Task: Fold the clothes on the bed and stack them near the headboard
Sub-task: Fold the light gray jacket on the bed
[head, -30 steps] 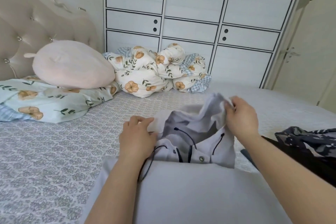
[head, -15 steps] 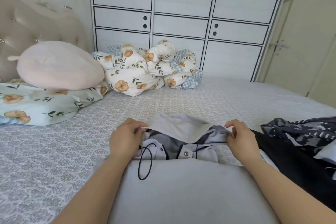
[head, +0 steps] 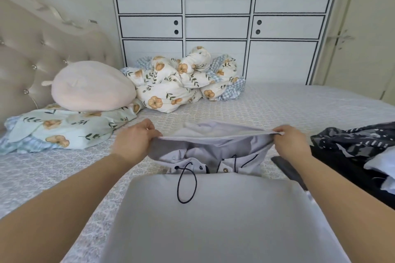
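A light grey hooded jacket with a dark drawstring and snap buttons lies flat on the bed in front of me. Its hood is stretched wide between my hands. My left hand pinches the hood's left edge and my right hand pinches its right edge, both lifted slightly above the bed. A heap of dark clothes, one with a navy patterned print, lies at the right. The tufted headboard stands at the far left.
A pink round cushion rests on a floral pillow by the headboard. A bundled floral duvet lies at the bed's far side before a white wardrobe. The patterned bedsheet shows between them.
My hands have moved apart, pulling the bunched hood out flat and wide. The view has shifted slightly.
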